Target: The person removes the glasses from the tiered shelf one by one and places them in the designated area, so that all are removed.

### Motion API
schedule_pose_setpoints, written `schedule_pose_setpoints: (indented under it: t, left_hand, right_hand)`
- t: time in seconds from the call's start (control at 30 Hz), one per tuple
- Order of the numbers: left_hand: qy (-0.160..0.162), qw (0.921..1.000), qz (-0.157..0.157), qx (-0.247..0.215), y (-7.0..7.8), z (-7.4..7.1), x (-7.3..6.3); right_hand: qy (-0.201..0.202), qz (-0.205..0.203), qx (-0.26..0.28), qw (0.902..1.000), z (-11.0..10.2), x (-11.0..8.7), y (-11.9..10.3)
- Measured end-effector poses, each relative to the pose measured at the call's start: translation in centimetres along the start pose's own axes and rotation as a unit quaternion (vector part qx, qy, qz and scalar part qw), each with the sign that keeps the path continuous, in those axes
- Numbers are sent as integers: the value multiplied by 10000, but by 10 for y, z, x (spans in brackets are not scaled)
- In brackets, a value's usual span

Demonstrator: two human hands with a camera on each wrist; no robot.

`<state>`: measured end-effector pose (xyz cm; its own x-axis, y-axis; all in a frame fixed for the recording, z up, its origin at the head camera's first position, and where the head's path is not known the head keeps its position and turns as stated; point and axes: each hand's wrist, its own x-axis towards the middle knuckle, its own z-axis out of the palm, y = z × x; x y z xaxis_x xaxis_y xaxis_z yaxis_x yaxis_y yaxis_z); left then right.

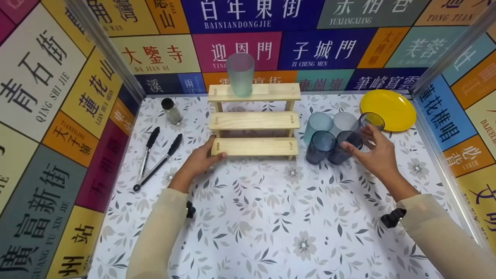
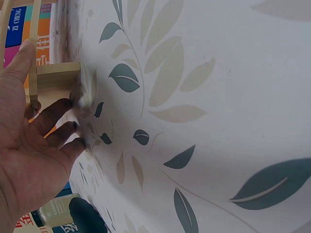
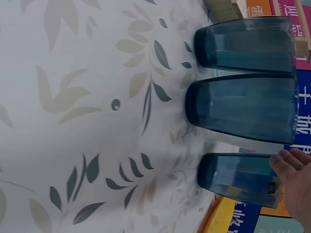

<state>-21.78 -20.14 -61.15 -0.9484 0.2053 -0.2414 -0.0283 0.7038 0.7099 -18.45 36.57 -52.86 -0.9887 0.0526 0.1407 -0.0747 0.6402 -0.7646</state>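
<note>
A three-tier wooden stand [image 1: 254, 146] stands on the patterned cloth, with a frosted pale-green glass [image 1: 241, 77] upright on its top step. My left hand [image 1: 202, 157] grips the left end of the lowest step, thumb along the front and fingers behind; the left wrist view shows this hand [image 2: 39, 145] at the wood. To the right stand a pale-blue glass [image 1: 318, 123], a clear glass [image 1: 346, 123] and dark blue glasses [image 1: 322, 147]. My right hand [image 1: 378, 153] is at the back-right dark glass [image 3: 238, 178], fingers by its rim, thumb apart; contact is unclear.
A yellow plate [image 1: 399, 112] lies at the back right, behind the glasses. Black-tipped tongs [image 1: 155, 162] lie spread on the left, below a small black-capped jar [image 1: 172, 112]. Printed panels [image 1: 248, 23] wall the back and both sides.
</note>
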Motion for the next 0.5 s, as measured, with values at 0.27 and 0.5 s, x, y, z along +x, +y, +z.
schedule_pose_setpoints:
  t: [0.27,0.5]
  left_hand:
    - [21,9999,-119,-71,1,0,0]
    - [31,9998,-158,-111,3,-1,-3]
  right_hand:
    - [79,-63,-108,9999,-9,15,-16]
    - [176,-262,-75,9995,-10,30,-31]
